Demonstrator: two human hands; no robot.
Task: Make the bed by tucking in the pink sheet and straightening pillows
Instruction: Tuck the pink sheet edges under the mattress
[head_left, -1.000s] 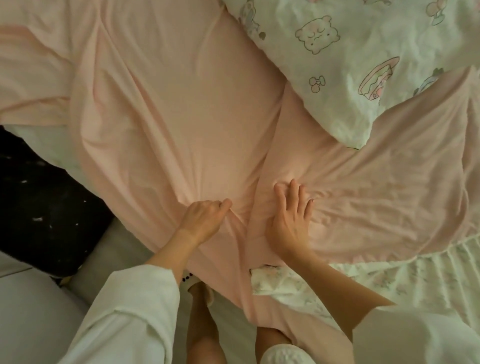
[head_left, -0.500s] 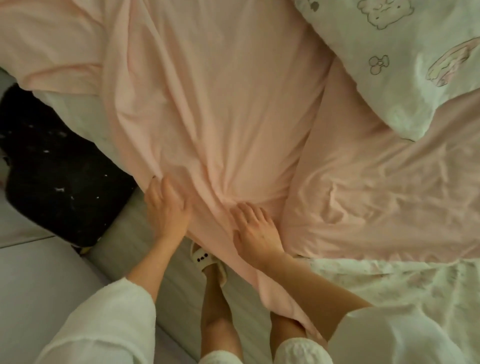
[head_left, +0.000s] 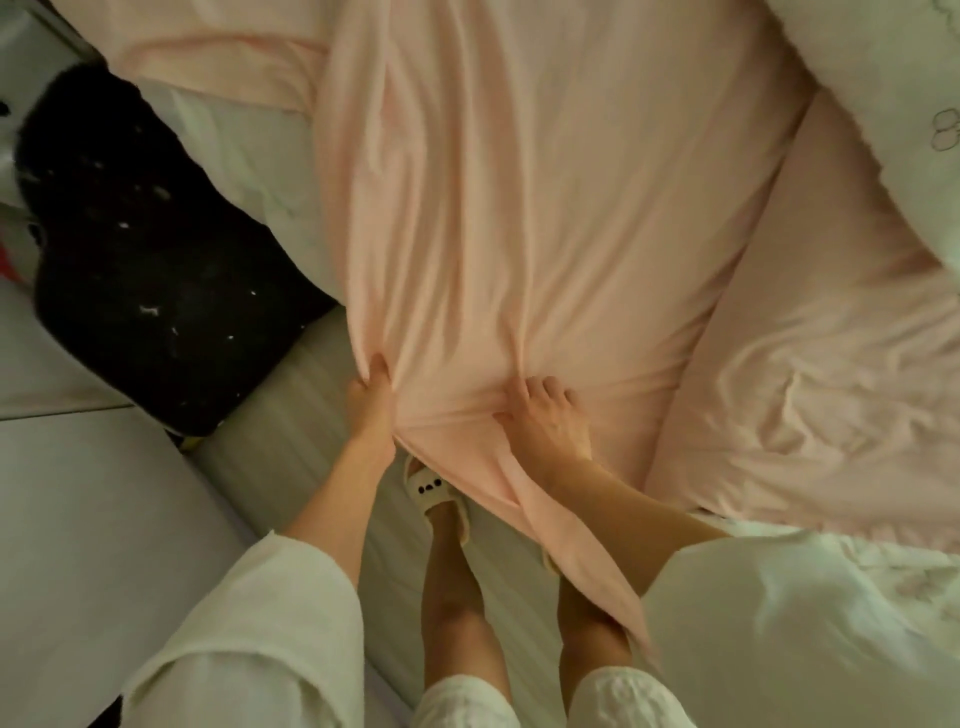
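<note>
The big soft pink cotton sheet (head_left: 545, 208) lies over the bed and hangs off the near edge, down past the person's legs. A white pillow with little drawings (head_left: 893, 78) sits at the far right corner. A fuzzy black mat (head_left: 140, 270) lies on the floor to the left. The right hand (head_left: 550, 421) presses on the sheet, fingers bunching a fold. The left hand (head_left: 369, 400) pinches the sheet's edge tight in its grip. The cream slipper (head_left: 436, 493) stands just under the hanging cloth, so I think a foot could trap it and pull the sheet crooked.
</note>
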